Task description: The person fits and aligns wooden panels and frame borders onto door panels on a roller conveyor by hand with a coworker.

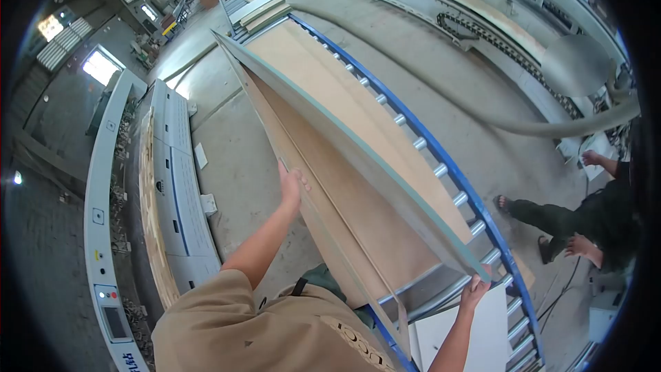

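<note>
A long panel with a pale teal edge (pixel 358 139) is tilted up over a roller conveyor. My right hand (pixel 475 289) grips its near corner, fingers curled round the edge. My left hand (pixel 294 184) is closed over the long left edge of a thin brown board (pixel 323 227), about midway along it. The board and the panel come together at the far end and spread apart toward me. Below them lies a flat wood-coloured board (pixel 406 196) on the rollers. A white panel (pixel 447 334) lies beneath my right forearm.
The conveyor's blue rail (pixel 451 178) curves along the right, with metal rollers inside it. Several stacked boards (pixel 265 12) rest at the far end. A machine with a control screen (pixel 115 322) stands left. Another person (pixel 592 224) is at right, near a thick hose (pixel 523 126).
</note>
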Motion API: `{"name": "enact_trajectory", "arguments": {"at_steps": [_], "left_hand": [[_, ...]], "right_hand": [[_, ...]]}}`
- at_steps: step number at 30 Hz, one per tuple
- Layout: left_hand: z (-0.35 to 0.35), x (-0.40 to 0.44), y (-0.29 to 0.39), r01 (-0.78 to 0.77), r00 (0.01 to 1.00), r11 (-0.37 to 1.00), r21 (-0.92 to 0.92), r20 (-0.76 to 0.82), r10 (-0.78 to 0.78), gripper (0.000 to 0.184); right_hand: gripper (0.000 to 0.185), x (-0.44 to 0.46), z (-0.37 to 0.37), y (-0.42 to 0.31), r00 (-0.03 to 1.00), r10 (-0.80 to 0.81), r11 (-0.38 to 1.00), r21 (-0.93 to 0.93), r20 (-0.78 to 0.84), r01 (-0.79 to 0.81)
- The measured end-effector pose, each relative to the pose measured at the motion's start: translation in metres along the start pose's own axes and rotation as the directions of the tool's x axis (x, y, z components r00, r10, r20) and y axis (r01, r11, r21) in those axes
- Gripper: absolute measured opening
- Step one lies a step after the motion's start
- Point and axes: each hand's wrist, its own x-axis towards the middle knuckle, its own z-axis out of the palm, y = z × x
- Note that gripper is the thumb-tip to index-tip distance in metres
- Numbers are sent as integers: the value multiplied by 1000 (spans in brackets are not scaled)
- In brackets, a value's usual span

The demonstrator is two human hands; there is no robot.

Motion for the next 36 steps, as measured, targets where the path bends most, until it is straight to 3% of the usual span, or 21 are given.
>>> {"name": "enact_trajectory", "arguments": {"at_steps": [2, 5, 8, 13, 17, 18, 21, 27, 30, 33, 36], "left_hand": [[1, -3, 4, 18, 1000, 1000, -12, 1, -18, 46], [2, -7, 8, 2, 1000, 1000, -21, 11, -2, 61], [4, -10, 14, 6, 1000, 1000, -6, -11, -6, 77], [3, -4, 13, 45, 999, 999, -4, 2, -45, 78], [1, 8, 1, 83, 997, 996, -30, 3, -83, 79], [2, 9, 3, 77, 997, 997, -21, 7, -77, 80], [2, 7, 7, 68, 998, 998, 1, 8, -68, 82], [0, 5, 8, 47, 999, 999, 15, -6, -47, 84], [0, 5, 8, 56, 998, 998, 18, -13, -56, 84], [0, 6, 6, 63, 998, 997, 52, -32, -61, 84], [2, 9, 4, 71, 996, 993, 89, -54, -66, 82]], "right_hand": [[52, 1, -3, -5, 998, -53, 997, -55, 35, 55], [63, -4, -8, 3, 997, -4, 998, -66, 79, 9], [46, -10, -5, 1, 998, 14, 1000, -27, 58, -12], [14, -10, -7, 0, 994, 79, 995, -73, 72, -74], [22, -10, -3, -8, 998, 49, 986, -160, 40, -42], [37, -10, -5, -13, 995, 51, 987, -158, 85, -37], [45, -10, -3, -17, 996, 52, 993, -110, 71, -44], [50, -10, -14, 18, 977, 184, 944, -297, 111, -144], [47, -12, 0, -5, 1000, 5, 991, -131, 8, -4], [47, -11, 7, -18, 995, -90, 990, -117, -46, 84], [49, -10, 0, -17, 1000, -9, 989, -148, 29, 14]]}}
